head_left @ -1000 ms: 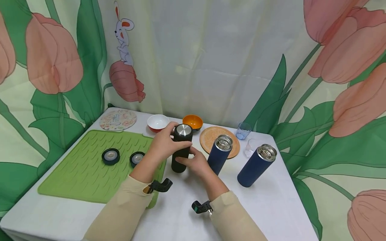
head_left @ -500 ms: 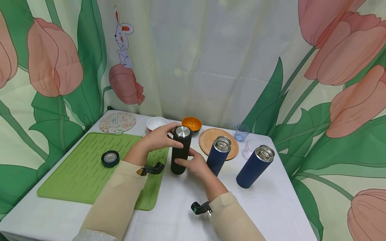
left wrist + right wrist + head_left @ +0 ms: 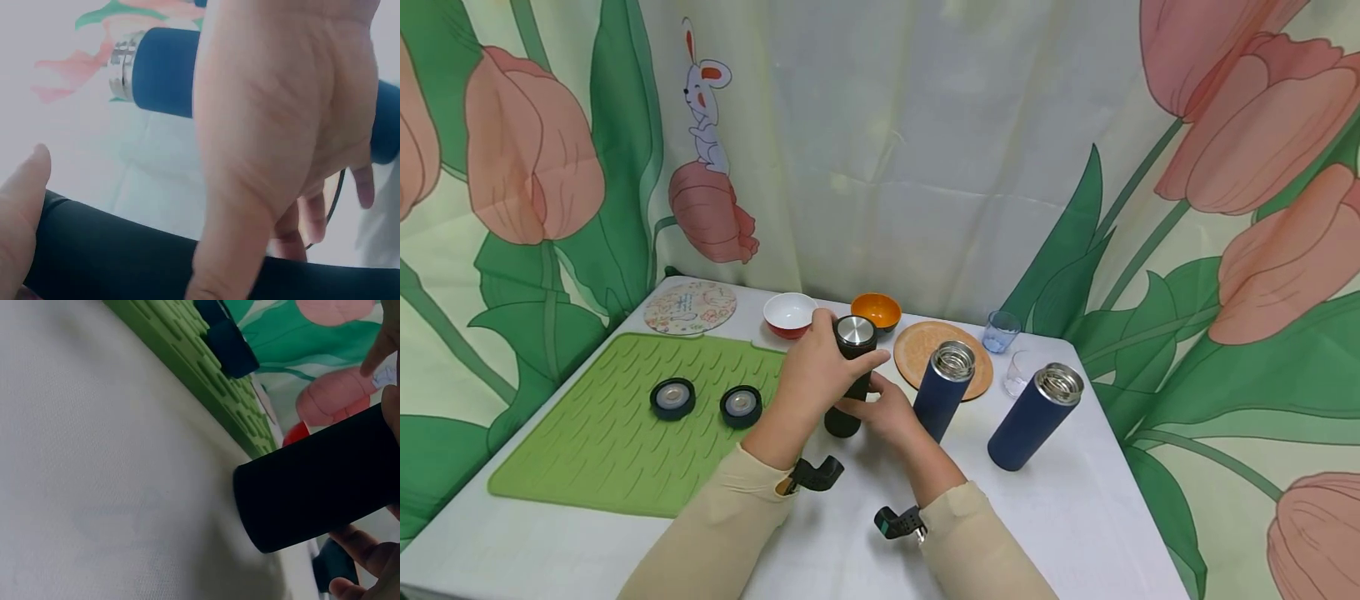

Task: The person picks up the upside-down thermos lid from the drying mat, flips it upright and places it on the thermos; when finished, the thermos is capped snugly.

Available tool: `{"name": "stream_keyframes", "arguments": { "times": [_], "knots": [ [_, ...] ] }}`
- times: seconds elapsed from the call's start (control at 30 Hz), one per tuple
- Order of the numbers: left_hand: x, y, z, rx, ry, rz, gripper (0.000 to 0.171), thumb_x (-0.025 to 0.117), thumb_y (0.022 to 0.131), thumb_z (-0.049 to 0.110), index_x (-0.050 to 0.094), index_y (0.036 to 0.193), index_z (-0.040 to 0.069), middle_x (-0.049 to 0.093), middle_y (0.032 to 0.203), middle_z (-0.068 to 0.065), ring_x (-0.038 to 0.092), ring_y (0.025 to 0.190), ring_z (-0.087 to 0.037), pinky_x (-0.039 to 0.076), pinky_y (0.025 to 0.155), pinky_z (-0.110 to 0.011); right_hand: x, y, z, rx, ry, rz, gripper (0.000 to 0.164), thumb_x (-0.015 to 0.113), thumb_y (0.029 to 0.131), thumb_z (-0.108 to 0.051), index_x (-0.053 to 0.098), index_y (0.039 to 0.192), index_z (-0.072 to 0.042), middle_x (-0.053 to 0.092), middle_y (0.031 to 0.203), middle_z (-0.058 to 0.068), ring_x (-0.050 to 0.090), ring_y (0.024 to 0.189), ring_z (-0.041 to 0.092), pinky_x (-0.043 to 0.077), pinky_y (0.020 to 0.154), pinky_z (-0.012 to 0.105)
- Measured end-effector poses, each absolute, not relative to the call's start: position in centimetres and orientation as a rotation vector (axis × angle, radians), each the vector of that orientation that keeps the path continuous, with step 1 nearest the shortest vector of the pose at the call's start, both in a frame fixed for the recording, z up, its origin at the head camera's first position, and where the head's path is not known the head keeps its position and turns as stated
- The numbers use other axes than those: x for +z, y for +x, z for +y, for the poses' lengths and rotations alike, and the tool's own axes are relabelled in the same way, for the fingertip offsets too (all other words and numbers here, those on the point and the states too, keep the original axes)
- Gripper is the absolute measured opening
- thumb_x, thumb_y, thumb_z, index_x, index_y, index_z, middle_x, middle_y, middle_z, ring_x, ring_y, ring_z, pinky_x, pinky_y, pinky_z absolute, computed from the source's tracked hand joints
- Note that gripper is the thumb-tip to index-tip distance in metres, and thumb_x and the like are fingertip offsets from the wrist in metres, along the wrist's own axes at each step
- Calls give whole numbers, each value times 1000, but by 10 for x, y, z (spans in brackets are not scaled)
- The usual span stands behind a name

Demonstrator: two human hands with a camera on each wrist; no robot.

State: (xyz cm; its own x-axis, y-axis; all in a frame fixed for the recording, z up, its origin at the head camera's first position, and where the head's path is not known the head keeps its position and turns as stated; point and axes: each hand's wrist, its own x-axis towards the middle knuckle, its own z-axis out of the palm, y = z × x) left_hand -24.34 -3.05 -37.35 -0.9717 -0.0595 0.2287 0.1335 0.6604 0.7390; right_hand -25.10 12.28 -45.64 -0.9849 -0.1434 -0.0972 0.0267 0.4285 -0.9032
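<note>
A black thermos bottle (image 3: 842, 422) with a silver-topped lid (image 3: 855, 331) stands on the table in the middle of the head view. My left hand (image 3: 817, 367) grips its upper part, with the thumb across the near side. Lower down, my right hand (image 3: 891, 408) holds the body from the right. In the left wrist view the right hand (image 3: 269, 106) is over the dark bottle (image 3: 119, 250), and the left thumb (image 3: 19, 219) touches its upper end. The bottle's base (image 3: 250, 509) shows in the right wrist view. Fingers behind the bottle are hidden.
Two lidless blue thermos bottles, one nearer (image 3: 942, 396) and one farther right (image 3: 1030, 425), stand to the right. Two black lids (image 3: 672, 398) (image 3: 741, 407) lie on a green mat (image 3: 595, 450). Bowls (image 3: 790, 312) (image 3: 876, 309), a round board (image 3: 917, 342) and glasses (image 3: 1001, 332) are behind.
My left hand first swung its wrist left, then back right, rotating about the bottle's top. The lid nearer the bottle was hidden and shows again. My right hand stays on the body.
</note>
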Motion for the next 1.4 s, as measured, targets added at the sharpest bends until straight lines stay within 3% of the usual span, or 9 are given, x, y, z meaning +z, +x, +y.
{"name": "stream_keyframes", "arguments": {
  "times": [0.17, 0.43, 0.6, 0.83, 1.0, 1.17, 1.27, 1.4],
  "knots": [
    [-374, -243, -26, -1119, -66, -2576, 78, 84, 77, 71, 48, 115, 13, 71, 101, -7, 69, 86, -32, 53, 72, -45, -453, -249, 123, -1584, -104, 2546, 53, 88, 84, -46, 72, 130, -25, 73, 128, 2, 60, 130, 28, 46, 110, 51],
    [-364, -260, -57, -1149, -376, -2703, 62, 87, 81, 57, 60, 127, 25, 76, 112, -3, 72, 101, -29, 57, 87, -48, -448, -249, 120, -1592, -125, 2526, 56, 87, 86, -44, 70, 136, -26, 71, 132, 4, 59, 134, 31, 45, 113, 56],
    [-357, -278, -75, -1128, -596, -2826, 74, 89, 83, 53, 57, 144, 29, 75, 122, -4, 71, 109, -28, 56, 95, -50, -447, -249, 119, -1580, -144, 2538, 55, 87, 86, -43, 70, 136, -28, 71, 130, 4, 59, 132, 31, 46, 112, 55],
    [-357, -288, -88, -1239, -775, -2858, 78, 90, 85, 43, 52, 152, 32, 71, 111, -4, 70, 100, -24, 54, 93, -48, -448, -249, 118, -1588, -139, 2535, 52, 87, 86, -41, 70, 133, -28, 71, 128, 4, 60, 127, 29, 46, 110, 54],
    [-367, -268, -84, -1431, -664, -2787, 75, 82, 92, 45, 45, 155, 27, 68, 124, -11, 72, 108, -29, 58, 94, -51, -450, -247, 117, -1560, -123, 2553, 51, 87, 87, -45, 70, 133, -29, 71, 128, 3, 61, 125, 27, 47, 109, 53],
    [-378, -235, -61, -1407, -383, -2718, 89, 73, 92, 57, 29, 161, 23, 62, 144, -14, 66, 124, -39, 52, 103, -60, -452, -245, 119, -1518, -135, 2606, 55, 86, 87, -49, 69, 135, -28, 71, 124, 2, 61, 120, 25, 49, 105, 49],
    [-380, -226, -46, -1303, -247, -2672, 90, 72, 90, 60, 31, 159, 20, 64, 144, -12, 67, 119, -39, 52, 100, -60, -453, -245, 120, -1452, -163, 2644, 62, 82, 90, -51, 62, 143, -26, 70, 128, 6, 62, 122, 29, 50, 104, 51],
    [-382, -227, -32, -1205, -168, -2634, 83, 71, 91, 61, 39, 152, 14, 64, 139, -11, 70, 109, -37, 57, 91, -56, -455, -244, 120, -1361, -170, 2659, 71, 74, 97, -51, 45, 155, -22, 63, 147, 13, 53, 141, 39, 45, 114, 60]
  ]
}}
